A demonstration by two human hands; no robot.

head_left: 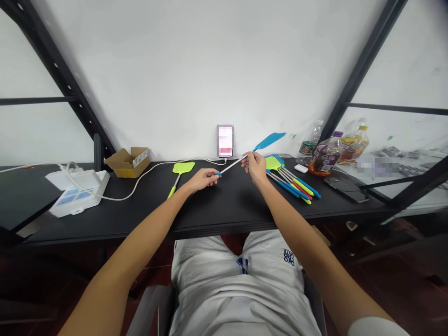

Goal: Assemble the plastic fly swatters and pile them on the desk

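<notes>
A blue fly swatter (269,140) with a thin silver rod is held slanting above the black table, its paddle up to the right. My left hand (204,179) is closed on the blue handle end. Higher up, near the paddle, the fingers of my right hand (256,165) pinch the rod. Just right of that hand lies a pile of fly swatters (292,182) with blue, green and red handles. A single green fly swatter (183,167) rests on the table to the left, its handle partly behind my left forearm.
A phone (225,141) leans on the wall, with a white cable running left. On the left are an open cardboard box (129,162) and a white plastic case (82,190). Several drink bottles (325,154) and a dark phone (346,189) are at the right, beside the black frame post.
</notes>
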